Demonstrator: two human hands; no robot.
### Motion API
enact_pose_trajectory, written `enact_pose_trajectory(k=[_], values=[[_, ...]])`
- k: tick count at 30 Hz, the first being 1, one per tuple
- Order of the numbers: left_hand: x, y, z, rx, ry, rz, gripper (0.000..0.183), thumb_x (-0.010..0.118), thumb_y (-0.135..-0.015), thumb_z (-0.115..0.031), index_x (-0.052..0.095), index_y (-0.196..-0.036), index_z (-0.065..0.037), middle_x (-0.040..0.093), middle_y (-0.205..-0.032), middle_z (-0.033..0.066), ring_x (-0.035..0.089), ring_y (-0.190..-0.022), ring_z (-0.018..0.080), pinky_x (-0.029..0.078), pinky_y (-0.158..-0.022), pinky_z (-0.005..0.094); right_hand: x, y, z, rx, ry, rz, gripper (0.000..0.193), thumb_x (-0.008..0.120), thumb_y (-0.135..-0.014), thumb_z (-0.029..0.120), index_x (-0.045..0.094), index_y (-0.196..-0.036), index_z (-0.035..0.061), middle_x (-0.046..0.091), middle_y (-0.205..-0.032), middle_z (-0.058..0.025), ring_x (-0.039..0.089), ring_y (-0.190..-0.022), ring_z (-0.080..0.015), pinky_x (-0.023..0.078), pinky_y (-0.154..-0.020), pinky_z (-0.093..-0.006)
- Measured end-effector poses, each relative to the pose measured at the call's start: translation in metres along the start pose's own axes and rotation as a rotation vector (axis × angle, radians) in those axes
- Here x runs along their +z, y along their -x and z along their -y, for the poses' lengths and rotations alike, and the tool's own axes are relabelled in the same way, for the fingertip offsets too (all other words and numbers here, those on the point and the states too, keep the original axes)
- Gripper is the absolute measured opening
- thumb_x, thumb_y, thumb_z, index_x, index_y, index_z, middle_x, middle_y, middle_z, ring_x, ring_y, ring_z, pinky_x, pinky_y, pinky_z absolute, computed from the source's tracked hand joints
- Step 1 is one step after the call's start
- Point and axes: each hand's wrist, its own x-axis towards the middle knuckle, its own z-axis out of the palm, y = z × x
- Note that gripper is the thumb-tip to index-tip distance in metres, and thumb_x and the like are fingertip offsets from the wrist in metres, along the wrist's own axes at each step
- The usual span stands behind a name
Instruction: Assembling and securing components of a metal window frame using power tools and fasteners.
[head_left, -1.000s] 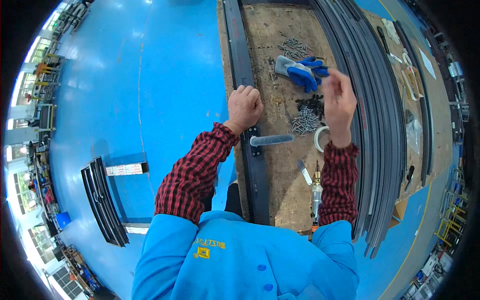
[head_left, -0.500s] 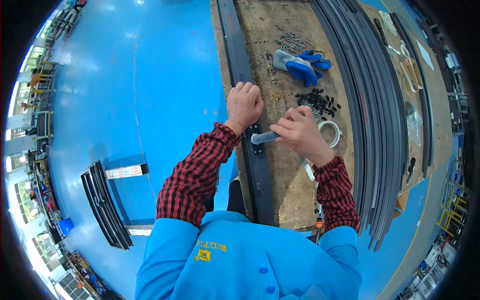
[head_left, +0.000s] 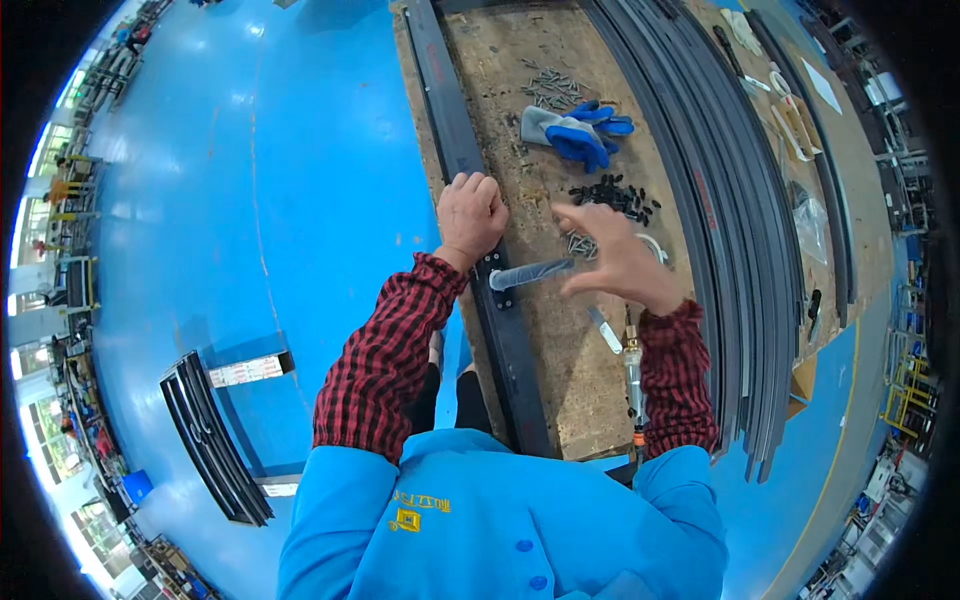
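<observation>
A long dark metal profile [head_left: 508,345] lies along the table's left edge. My left hand [head_left: 472,212] is closed over it, fingers curled round its far part. Just below that hand, a small black plate with screw heads [head_left: 493,262] sits on the profile. From the plate a grey, translucent-looking cylindrical tube [head_left: 530,274] rises, appearing tilted to the right. My right hand [head_left: 625,260] is open to the right of the tube, thumb and fingers spread apart, holding nothing. Its fingers are slightly blurred.
Beyond my right hand lie black plastic pieces [head_left: 618,196], loose screws [head_left: 555,90] and blue-grey gloves [head_left: 580,135]. A white ring [head_left: 655,246] is partly hidden behind that hand. A stack of dark profiles [head_left: 700,200] runs along the right. A tool with an orange part [head_left: 637,437] lies by my right forearm.
My right hand has let go of the grey tube and opened, moving slightly right of it. The tube stays on the plate. My left hand keeps its hold; the whole view has shifted a little.
</observation>
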Motion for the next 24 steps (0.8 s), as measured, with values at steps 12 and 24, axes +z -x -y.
enact_pose_trajectory(k=[12, 24], values=[[-0.002, -0.004, -0.002, -0.004, 0.021, -0.007, 0.018, 0.063, -0.070, -0.009, 0.045, -0.070, -0.012, 0.049, -0.071, 0.0031, 0.046, -0.067, 0.0259, 0.040, -0.062, 0.0376, 0.078, 0.027, 0.008, 0.100, 0.341, -0.048, 0.030, 0.065, -0.090, 0.031, 0.054, -0.085, 0.0039, 0.061, -0.075, -0.0111, 0.060, -0.066, -0.0301, 0.050, -0.066, -0.0392], [0.000, -0.004, -0.008, -0.006, 0.038, -0.055, 0.019, 0.064, -0.069, -0.008, 0.045, -0.069, -0.012, 0.048, -0.070, 0.0023, 0.045, -0.066, 0.0252, 0.039, -0.061, 0.0375, 0.121, 0.067, 0.059, 0.671, -0.896, 0.196, 0.022, 0.051, -0.101, 0.026, 0.050, -0.100, 0.0048, 0.065, -0.085, -0.0103, 0.059, -0.063, -0.0193, 0.048, -0.062, -0.0301]])
